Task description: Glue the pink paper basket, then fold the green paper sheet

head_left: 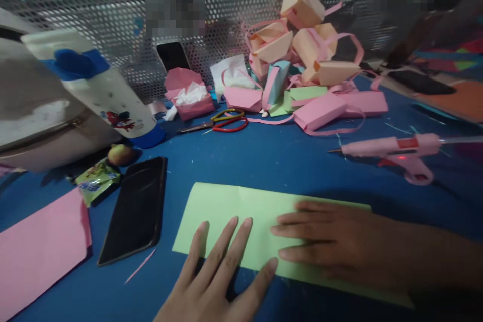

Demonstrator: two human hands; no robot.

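A folded light green paper [260, 206] lies flat on the blue table [241, 161], close to me. On its lower left part rest the spread fingertips of my left hand [222, 271]. My right hand [339, 239] lies palm down across the right half of the same paper, fingers stretched out to the left and somewhat blurred. Neither hand grips anything. A pink glue gun [392, 148] with a lit red light lies beyond my right hand, its nozzle pointing left.
Scissors [230, 123] lie before a pile of paper bags [309, 50]. At the left are a black phone [139, 206], pink paper [45, 246], a green packet [98, 181], a white tube [105, 90] and a bag [49, 126]. A perforated metal panel stands behind.
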